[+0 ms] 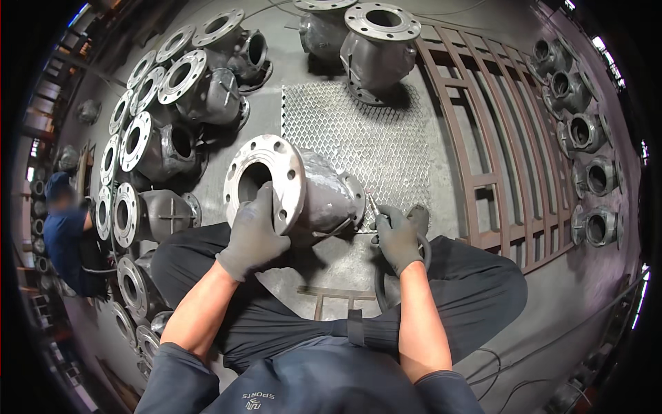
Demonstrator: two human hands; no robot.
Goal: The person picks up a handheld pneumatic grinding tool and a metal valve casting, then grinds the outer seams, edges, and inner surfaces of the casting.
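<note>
A grey cast-metal valve body [318, 193] with round bolt-holed flanges lies on its side in front of me, its wide end turned to the left and toward me. My left hand [254, 238], in a grey glove, is closed over the rim of the wide flange [293, 181], fingers at the bore's edge. In my gloved right hand [398, 241] is a slim hand tool with a metal tip [373, 203]; a dark hose [380, 286] runs down beside that hand. The tip points at the smaller flange [354, 200]. Whether it touches is unclear.
Several more flanged castings [181, 77] crowd the left side. Another casting [378, 58] stands upright ahead on the expanded-metal mesh [324, 110]. A brown steel frame [483, 180] lies to the right, with castings [586, 131] beyond it. A co-worker [65, 234] sits far left.
</note>
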